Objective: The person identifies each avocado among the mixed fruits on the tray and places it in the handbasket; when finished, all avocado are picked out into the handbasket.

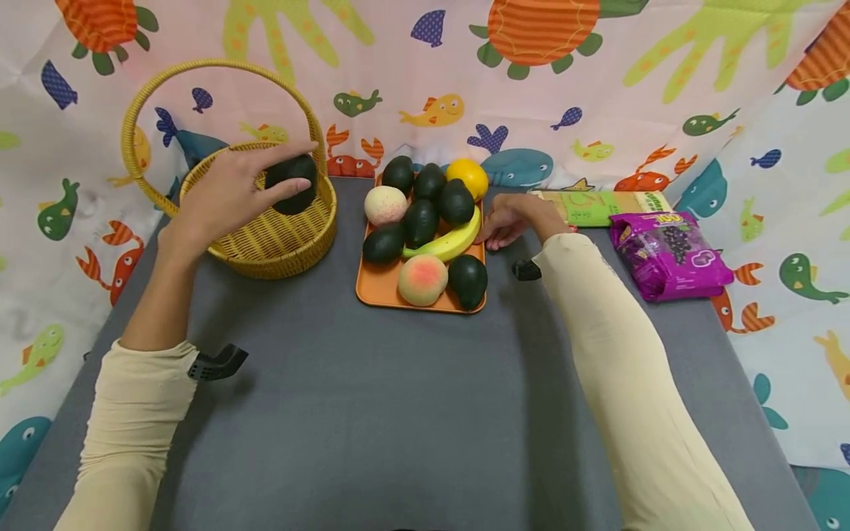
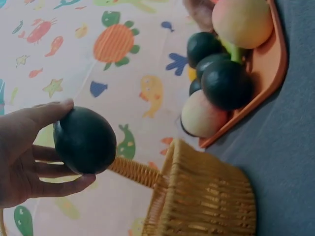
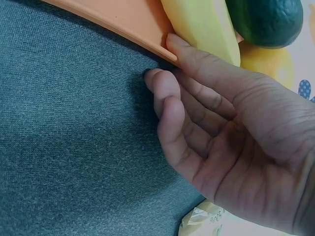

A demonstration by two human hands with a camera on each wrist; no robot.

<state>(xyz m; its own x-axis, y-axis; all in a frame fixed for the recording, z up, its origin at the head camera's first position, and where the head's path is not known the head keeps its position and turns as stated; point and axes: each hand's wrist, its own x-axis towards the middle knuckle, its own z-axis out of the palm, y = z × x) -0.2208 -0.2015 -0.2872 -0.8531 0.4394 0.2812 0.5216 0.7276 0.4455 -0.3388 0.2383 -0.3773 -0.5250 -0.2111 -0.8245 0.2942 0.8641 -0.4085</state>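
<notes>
Above the opening of the round yellow wicker basket point(image 1: 285, 267), as the head view shows it, the left hand point(image 1: 229, 188) pinches a dark green oval avocado point(image 1: 292, 199), thumb on one side and fingers on the other. The avocado sits out at the fingertips, clear of the palm, near the tall woven handle point(image 1: 219, 64); whether it is under that arch or in front of it, I cannot tell. To set it down well, the hand would best keep clear of the handle, lower the avocado nearly to the basket's floor, and only then part thumb and fingers, since a drop could make it bounce or roll. Well apart on the grey cloth-covered bench point(image 1: 398, 413), the right hand point(image 1: 521, 220) pinches the edge of the flat orange tray point(image 1: 375, 287), thumb over the rim and fingers curled outside it, just beside the curved yellow banana point(image 1: 453, 242). A light, level hold should serve there; tilting could send the round pink-and-yellow peach point(image 1: 423, 280) rolling.
</notes>
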